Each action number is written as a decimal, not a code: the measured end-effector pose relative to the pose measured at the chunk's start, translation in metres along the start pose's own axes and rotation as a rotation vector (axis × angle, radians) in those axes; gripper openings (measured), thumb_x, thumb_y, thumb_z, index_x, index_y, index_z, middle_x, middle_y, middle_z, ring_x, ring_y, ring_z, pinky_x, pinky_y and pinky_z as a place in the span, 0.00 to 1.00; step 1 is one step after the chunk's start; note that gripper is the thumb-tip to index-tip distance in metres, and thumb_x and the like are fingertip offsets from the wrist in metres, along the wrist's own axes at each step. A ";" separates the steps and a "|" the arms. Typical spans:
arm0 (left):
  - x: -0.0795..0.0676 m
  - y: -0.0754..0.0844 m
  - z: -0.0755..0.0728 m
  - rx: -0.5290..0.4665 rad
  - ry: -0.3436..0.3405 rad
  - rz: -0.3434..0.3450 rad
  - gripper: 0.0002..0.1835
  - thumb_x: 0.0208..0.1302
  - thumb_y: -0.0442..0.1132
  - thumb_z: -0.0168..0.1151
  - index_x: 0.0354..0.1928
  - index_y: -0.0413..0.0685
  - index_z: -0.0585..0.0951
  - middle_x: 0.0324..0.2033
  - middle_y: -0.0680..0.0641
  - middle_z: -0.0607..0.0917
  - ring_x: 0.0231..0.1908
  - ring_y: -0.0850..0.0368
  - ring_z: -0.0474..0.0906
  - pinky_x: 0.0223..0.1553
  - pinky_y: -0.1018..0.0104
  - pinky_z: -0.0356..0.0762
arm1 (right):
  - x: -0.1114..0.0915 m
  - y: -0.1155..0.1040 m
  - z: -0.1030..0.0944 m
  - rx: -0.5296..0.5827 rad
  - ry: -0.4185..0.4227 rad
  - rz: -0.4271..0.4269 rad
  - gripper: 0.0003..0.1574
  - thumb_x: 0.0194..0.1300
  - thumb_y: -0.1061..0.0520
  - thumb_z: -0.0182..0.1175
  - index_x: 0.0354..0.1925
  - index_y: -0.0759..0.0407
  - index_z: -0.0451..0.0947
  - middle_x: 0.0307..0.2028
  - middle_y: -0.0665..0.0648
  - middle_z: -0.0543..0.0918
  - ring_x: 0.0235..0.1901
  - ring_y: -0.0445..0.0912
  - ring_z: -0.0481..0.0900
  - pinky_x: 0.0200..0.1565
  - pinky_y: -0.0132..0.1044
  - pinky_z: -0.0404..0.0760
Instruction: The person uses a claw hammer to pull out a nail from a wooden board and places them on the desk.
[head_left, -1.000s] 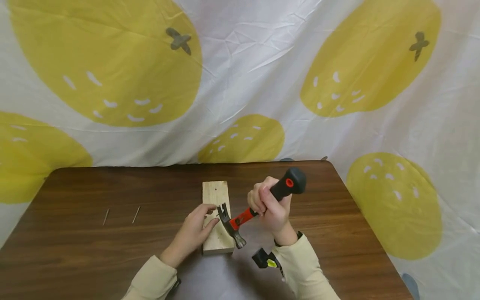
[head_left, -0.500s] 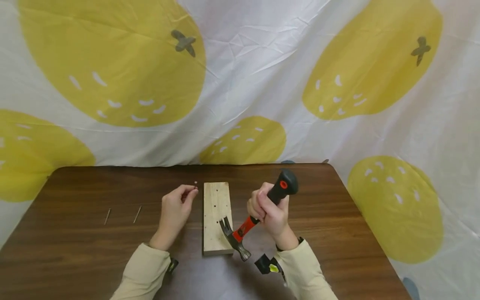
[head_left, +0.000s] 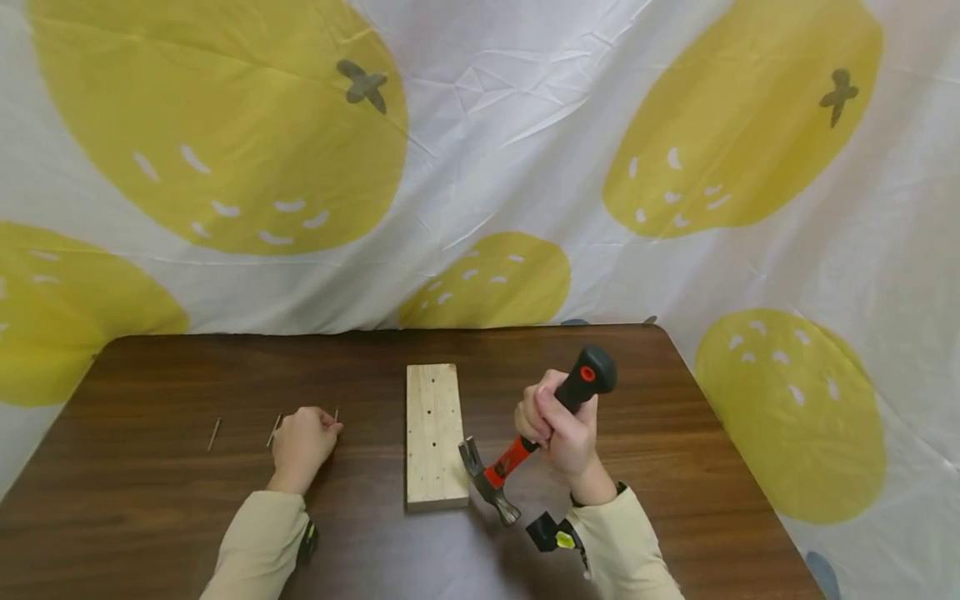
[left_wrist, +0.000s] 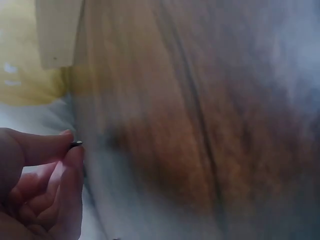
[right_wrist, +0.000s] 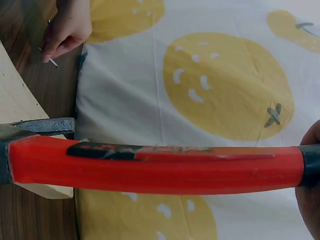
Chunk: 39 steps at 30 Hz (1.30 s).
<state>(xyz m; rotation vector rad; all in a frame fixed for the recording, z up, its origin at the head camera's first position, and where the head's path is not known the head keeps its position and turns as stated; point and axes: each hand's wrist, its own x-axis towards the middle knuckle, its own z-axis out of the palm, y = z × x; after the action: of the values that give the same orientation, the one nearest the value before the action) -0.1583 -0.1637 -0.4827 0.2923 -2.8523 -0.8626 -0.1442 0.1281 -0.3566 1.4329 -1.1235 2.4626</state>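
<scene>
My left hand (head_left: 303, 446) pinches a nail (head_left: 337, 413) between thumb and fingertips, left of the wood block (head_left: 435, 475). In the left wrist view only a short end of that nail (left_wrist: 76, 144) shows past the fingers. My right hand (head_left: 558, 429) grips the black handle of a claw hammer (head_left: 510, 461). The hammer's head hangs at the block's right side, with its red neck filling the right wrist view. Several small dark spots mark the block's top. Two more nails lie on the table: one nail (head_left: 214, 433) at the far left, another nail (head_left: 273, 430) beside my left hand.
The dark brown wooden table (head_left: 150, 500) stretches to a white curtain (head_left: 510, 125) with yellow fruit prints behind its far edge. A small black device (head_left: 546, 533) is strapped at the right wrist.
My left hand has left the block and moved leftward over the table, the nail in its fingers. The right hand and hammer have shifted slightly right, leaving more of the block's top visible.
</scene>
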 end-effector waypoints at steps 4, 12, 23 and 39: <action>0.003 -0.006 0.003 0.021 -0.008 -0.008 0.07 0.50 0.38 0.66 0.24 0.39 0.84 0.26 0.39 0.85 0.28 0.41 0.80 0.27 0.49 0.75 | -0.001 -0.002 0.001 -0.011 -0.003 0.008 0.09 0.66 0.67 0.42 0.28 0.61 0.64 0.08 0.53 0.53 0.06 0.41 0.50 0.07 0.29 0.52; 0.008 -0.010 0.004 0.033 -0.010 -0.016 0.08 0.47 0.38 0.68 0.21 0.40 0.83 0.25 0.38 0.84 0.29 0.39 0.79 0.29 0.47 0.75 | -0.011 0.009 -0.014 -0.008 -0.019 0.008 0.11 0.66 0.66 0.41 0.34 0.57 0.71 0.09 0.50 0.57 0.06 0.37 0.53 0.09 0.26 0.54; 0.007 0.013 -0.009 0.000 -0.018 0.036 0.13 0.52 0.40 0.65 0.30 0.32 0.82 0.28 0.36 0.84 0.30 0.40 0.80 0.33 0.47 0.76 | -0.004 -0.010 -0.014 -0.017 0.006 0.000 0.10 0.67 0.67 0.41 0.28 0.63 0.65 0.08 0.53 0.54 0.05 0.41 0.50 0.06 0.31 0.51; -0.031 0.069 0.032 -0.214 -0.307 0.179 0.30 0.45 0.34 0.70 0.49 0.25 0.71 0.33 0.37 0.82 0.29 0.52 0.80 0.29 0.62 0.78 | -0.034 -0.042 -0.072 0.075 -0.018 0.289 0.18 0.69 0.68 0.30 0.28 0.62 0.64 0.09 0.55 0.51 0.06 0.42 0.48 0.07 0.33 0.46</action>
<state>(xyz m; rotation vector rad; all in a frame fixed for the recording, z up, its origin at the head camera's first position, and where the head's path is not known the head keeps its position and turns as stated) -0.1446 -0.0833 -0.4727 -0.1303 -2.9570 -1.2556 -0.1604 0.2130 -0.3813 1.4013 -1.3415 2.7149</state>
